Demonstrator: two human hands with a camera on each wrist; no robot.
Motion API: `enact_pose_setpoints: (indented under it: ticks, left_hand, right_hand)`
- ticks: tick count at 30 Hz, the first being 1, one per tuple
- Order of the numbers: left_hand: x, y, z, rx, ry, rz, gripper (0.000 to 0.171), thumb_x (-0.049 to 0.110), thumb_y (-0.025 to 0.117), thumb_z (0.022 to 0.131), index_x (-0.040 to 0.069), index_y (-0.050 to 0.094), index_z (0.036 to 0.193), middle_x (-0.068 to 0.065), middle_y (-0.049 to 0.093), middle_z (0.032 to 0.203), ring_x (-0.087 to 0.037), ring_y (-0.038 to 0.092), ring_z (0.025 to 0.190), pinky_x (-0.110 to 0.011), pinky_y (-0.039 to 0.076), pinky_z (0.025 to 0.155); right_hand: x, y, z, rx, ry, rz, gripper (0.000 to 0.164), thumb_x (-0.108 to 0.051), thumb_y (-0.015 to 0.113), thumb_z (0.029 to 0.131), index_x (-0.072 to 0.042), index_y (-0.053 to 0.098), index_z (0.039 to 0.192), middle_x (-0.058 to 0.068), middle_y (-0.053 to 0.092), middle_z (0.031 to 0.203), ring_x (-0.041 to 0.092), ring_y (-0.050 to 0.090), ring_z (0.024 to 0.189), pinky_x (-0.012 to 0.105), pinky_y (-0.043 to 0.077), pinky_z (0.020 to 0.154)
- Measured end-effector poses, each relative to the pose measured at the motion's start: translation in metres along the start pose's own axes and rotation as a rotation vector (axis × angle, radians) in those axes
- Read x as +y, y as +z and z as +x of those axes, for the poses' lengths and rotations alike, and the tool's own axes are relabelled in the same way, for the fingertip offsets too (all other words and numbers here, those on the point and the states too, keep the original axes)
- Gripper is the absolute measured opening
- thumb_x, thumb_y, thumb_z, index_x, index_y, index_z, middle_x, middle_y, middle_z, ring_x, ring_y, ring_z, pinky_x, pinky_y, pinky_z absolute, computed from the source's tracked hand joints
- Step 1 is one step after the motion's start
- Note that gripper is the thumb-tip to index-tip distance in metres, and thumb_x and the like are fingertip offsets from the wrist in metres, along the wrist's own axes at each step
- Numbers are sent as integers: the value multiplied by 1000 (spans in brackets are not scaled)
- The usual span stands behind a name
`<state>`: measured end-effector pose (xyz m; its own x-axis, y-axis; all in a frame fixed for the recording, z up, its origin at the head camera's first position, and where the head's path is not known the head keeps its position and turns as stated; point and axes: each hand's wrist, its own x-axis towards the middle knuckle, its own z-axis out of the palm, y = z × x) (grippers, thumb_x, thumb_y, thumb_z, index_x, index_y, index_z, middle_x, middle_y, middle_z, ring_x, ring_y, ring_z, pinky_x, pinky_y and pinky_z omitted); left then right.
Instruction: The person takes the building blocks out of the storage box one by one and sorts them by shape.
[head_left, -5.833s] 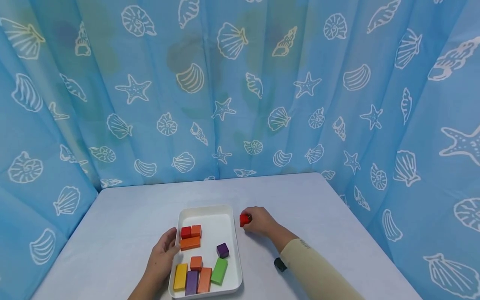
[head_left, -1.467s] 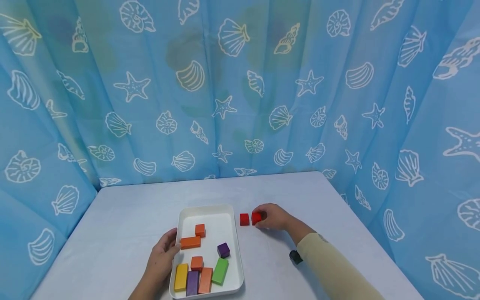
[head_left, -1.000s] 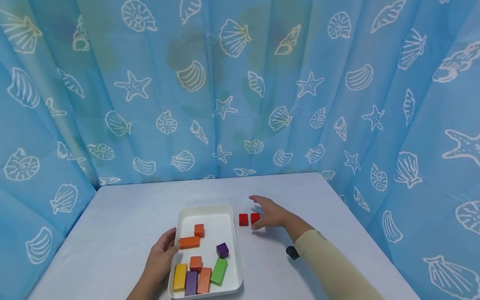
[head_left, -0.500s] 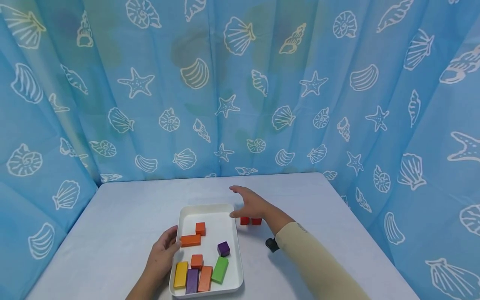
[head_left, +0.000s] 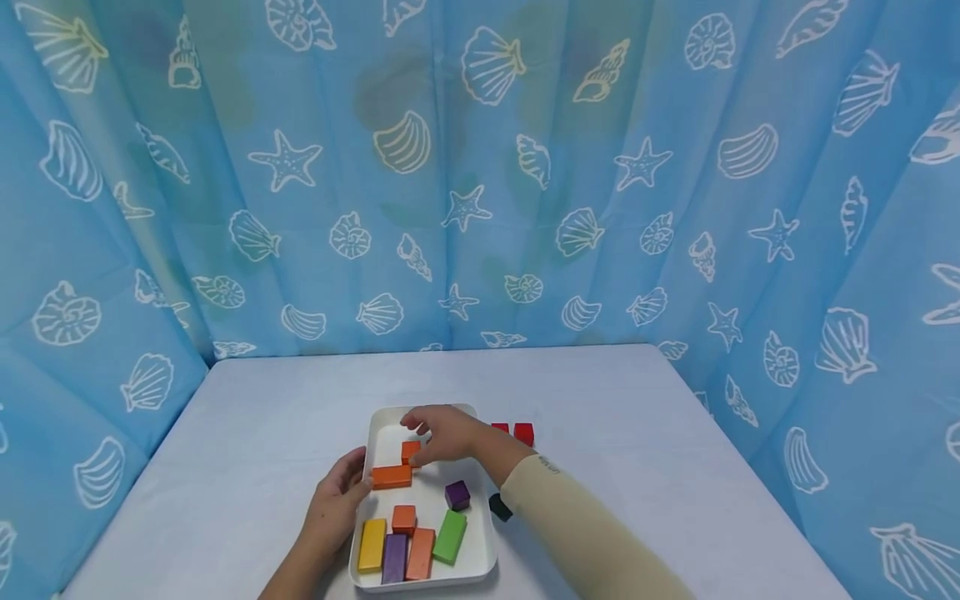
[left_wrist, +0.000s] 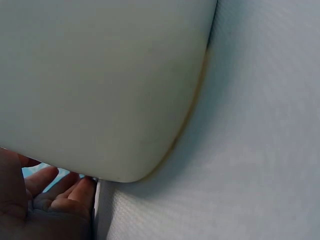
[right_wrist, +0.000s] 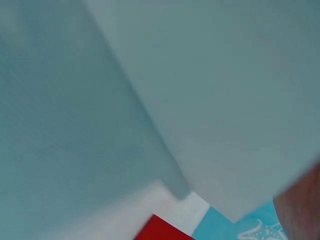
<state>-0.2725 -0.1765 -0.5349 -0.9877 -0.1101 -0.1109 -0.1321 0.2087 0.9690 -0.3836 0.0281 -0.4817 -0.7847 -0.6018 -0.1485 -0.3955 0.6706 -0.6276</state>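
Observation:
My left hand (head_left: pixel 333 504) holds the left side of a white tray (head_left: pixel 433 493), its thumb at the rim. In the left wrist view, curled fingers (left_wrist: pixel 75 197) show beside the tray wall. Over the tray's far part reaches my right hand (head_left: pixel 447 433), thumb and fingers spread at an orange cube (head_left: pixel 408 451). An orange rectangular block (head_left: pixel 392 477) lies just nearer, close to my left thumb. Two red cubes stand on the table right of the tray, the right-hand one (head_left: pixel 524 433) beside the left one (head_left: pixel 500 427), which my right forearm partly overlaps.
Also in the tray are a purple cube (head_left: pixel 457 496), a second orange cube (head_left: pixel 403 519), and yellow (head_left: pixel 372 546), purple (head_left: pixel 394 558), light orange (head_left: pixel 421 554) and green (head_left: pixel 450 537) blocks. A shell-patterned curtain (head_left: pixel 480 208) surrounds the table (head_left: pixel 637 483).
The red cube from the tray now stands beside the other red cube. My right hand has released it and moved left over the tray. My left hand stays at the tray.

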Motion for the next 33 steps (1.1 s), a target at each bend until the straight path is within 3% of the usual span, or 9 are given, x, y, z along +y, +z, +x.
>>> enact_pose_setpoints:
  ticks: [6, 12, 17, 22, 26, 33]
  left_hand:
    - [6, 1, -1, 8, -1, 4, 59, 9, 57, 106, 4, 39, 162, -22, 39, 166, -42, 33, 155, -58, 31, 122]
    - [7, 2, 1, 15, -6, 1, 58, 10, 58, 107, 4, 40, 162, -23, 40, 165, -42, 34, 155, -58, 32, 122]
    - [6, 0, 0, 12, -14, 1, 59, 10, 58, 107, 4, 39, 162, -22, 39, 166, -43, 33, 155, -58, 32, 122]
    - [7, -2, 2, 4, 1, -4, 58, 9, 57, 107, 4, 38, 162, -23, 37, 167, -42, 32, 155, -57, 30, 122]
    - [7, -4, 4, 4, 0, -13, 57, 9, 57, 107, 3, 39, 162, -24, 37, 166, -43, 32, 155, -58, 30, 123]
    - [1, 0, 3, 4, -10, -2, 59, 8, 58, 105, 2, 40, 161, -25, 40, 164, -44, 36, 153, -59, 33, 121]
  right_hand:
    - [2, 8, -1, 3, 19, -38, 45, -16, 91, 87, -17, 74, 129, -12, 70, 108, 8, 65, 100, 29, 59, 95]
    - [2, 12, -2, 31, 28, -57, 37, -15, 90, 88, -22, 76, 122, -13, 65, 97, 9, 61, 92, 26, 59, 88]
    - [-5, 6, 2, -14, 30, -148, 45, -19, 90, 88, -21, 73, 129, -12, 66, 103, 9, 61, 95, 26, 59, 89]
    - [-26, -18, 9, -71, 50, -255, 51, -22, 90, 89, -19, 69, 136, -6, 70, 119, 12, 64, 107, 32, 60, 94]
    - [-45, -32, 12, -73, 83, -272, 51, -22, 90, 89, -17, 69, 135, 1, 70, 124, 15, 64, 106, 36, 61, 95]
    - [-44, -13, 12, -99, 162, -326, 44, -24, 91, 88, -21, 72, 127, -5, 67, 110, 13, 60, 97, 37, 60, 93]
